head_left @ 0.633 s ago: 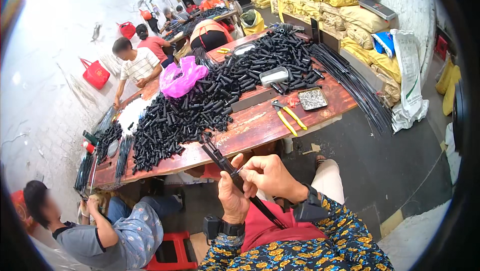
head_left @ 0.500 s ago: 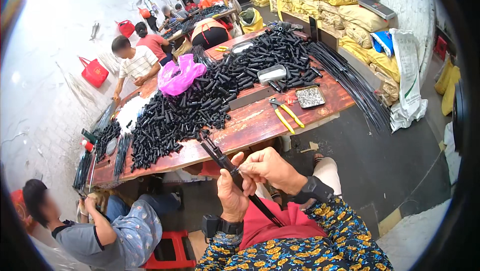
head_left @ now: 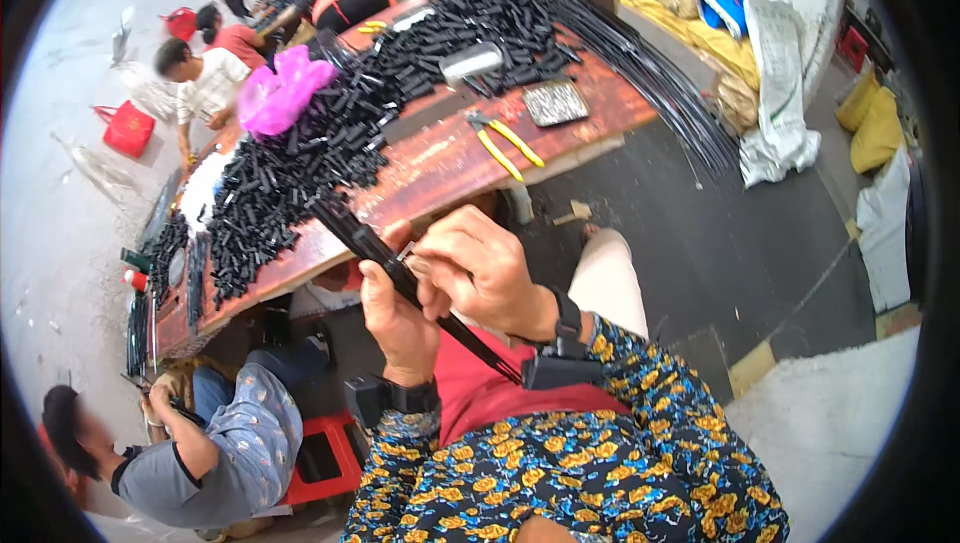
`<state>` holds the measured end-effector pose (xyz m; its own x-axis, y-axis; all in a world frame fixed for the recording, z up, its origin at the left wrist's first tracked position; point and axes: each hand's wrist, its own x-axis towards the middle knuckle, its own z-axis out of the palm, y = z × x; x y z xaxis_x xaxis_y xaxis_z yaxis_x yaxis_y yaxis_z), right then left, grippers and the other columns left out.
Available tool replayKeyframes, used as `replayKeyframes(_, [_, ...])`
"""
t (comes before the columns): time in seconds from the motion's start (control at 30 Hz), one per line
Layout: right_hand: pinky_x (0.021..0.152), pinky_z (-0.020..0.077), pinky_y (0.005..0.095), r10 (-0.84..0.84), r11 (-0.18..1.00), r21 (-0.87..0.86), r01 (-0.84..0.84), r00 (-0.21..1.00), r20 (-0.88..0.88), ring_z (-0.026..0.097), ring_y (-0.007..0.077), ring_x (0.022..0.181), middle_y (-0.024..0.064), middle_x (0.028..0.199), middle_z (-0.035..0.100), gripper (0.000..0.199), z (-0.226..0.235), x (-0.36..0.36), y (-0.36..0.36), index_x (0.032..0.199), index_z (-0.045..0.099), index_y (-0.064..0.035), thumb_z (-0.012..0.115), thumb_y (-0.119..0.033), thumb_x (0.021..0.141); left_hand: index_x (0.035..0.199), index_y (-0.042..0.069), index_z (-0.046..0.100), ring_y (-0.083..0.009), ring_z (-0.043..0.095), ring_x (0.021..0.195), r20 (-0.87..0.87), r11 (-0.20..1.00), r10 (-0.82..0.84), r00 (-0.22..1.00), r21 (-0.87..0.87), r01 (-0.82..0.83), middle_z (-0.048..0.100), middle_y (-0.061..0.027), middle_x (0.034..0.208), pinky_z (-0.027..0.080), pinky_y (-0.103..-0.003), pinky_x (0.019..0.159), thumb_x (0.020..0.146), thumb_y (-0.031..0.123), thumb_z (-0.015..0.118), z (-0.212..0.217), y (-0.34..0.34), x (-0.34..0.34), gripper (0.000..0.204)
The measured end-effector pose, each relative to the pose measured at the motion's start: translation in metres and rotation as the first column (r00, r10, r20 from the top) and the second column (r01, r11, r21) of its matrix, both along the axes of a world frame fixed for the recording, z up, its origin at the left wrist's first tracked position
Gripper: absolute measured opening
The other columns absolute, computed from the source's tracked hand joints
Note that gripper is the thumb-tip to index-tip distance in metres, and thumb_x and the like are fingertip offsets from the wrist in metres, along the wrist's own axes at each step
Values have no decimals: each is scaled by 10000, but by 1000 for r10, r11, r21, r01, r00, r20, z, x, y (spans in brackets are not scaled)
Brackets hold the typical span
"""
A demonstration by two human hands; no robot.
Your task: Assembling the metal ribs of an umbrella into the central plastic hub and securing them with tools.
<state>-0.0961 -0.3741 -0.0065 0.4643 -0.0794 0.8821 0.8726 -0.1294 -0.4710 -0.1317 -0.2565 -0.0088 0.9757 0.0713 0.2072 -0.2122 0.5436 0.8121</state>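
My left hand (head_left: 400,338) is wrapped round a bundle of thin black rods (head_left: 362,239) that looks like a folded umbrella frame. It slants from the table's front edge down toward my lap. Against its middle, my right hand (head_left: 478,261) is closed, thumb and fingertips pinched on a tiny shiny piece (head_left: 406,253), too small to name. A heap of short black tubular parts (head_left: 300,158) covers much of the table. Near its front edge lie yellow-handled pliers (head_left: 505,146) and a tray of small metal pieces (head_left: 556,105).
The reddish wooden table (head_left: 430,168) stands ahead of me. Long black rods (head_left: 650,73) overhang its right end. A pink plastic bag (head_left: 285,98) rests on the heap. At lower left, a person (head_left: 205,443) sits by a red stool (head_left: 330,453). Yellow sacks (head_left: 710,48) are stacked at far right.
The view has shifted, so the table and my hands appear farther left. Both hands stay on the rod bundle, the right still pinching at its middle.
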Motion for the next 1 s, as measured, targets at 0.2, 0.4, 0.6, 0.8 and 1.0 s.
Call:
replayKeyframes(0.2, [607,508,365,258,958,-57,-282,929,-266,630,274,705,118,822,621,48,1,5,-16,802,614,-20,662,-17,796,1304,21,481,-83,375,446,-26,999,-53,998,-11,53,470,-1,578,286,-227,416,951,572,433,-4,-4,5,656])
replayKeyframes(0.4, [567,529,273,679,587,528,-614,18,-734,642,144,593,74,701,654,184,10,20,-33,864,629,42,616,-139,890,1322,12,434,-84,367,430,-11,993,-113,994,-48,112,469,-12,573,296,-233,407,958,561,426,-16,-3,4,659])
replayKeyframes(0.6, [633,521,391,-580,595,-804,-17,683,-444,674,272,714,139,741,681,378,0,110,-77,802,700,-11,717,-388,776,1313,-7,439,-100,320,421,16,982,-120,993,-145,121,393,-6,550,277,-265,412,990,541,341,-30,22,12,644])
replayKeyframes(0.8, [741,527,458,-737,460,-888,12,562,-374,671,381,876,231,884,685,512,-27,175,-67,897,689,24,772,-415,647,850,45,507,-137,357,451,-67,958,-186,980,-233,166,416,-23,602,303,-291,463,972,567,368,-42,44,19,553])
replayKeyframes(1.0, [531,527,263,328,923,233,-307,307,-893,641,153,599,109,775,647,342,-35,171,-93,890,631,33,651,-304,835,844,52,489,-182,444,537,-47,945,-234,971,-247,215,422,-33,629,387,-340,571,969,577,364,-44,47,29,554])
